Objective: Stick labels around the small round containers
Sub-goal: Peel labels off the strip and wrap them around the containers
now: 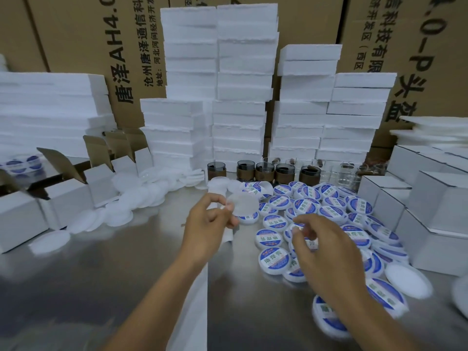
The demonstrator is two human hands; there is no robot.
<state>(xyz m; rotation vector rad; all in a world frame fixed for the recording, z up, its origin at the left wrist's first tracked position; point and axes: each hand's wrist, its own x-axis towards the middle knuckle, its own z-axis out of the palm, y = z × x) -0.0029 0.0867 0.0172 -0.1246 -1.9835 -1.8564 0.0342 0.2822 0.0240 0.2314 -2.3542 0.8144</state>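
head view: brown cartons (83, 46) printed "ah4.0" and chinese text back white foam stacks (243, 72) on a steel worktop (101, 274). blue-labelled containers (304, 206) crowd the right. left hand (210, 224) fingers pinch a bare round container (243, 205) by its rim; it looks light, stiff, slippery. right hand (326, 252) fingers pinched together, contents unclear.

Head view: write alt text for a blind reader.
A left hand holds a plain white round container over a steel table while the right hand reaches into a pile of blue-labelled containers. White foam blocks are stacked behind.
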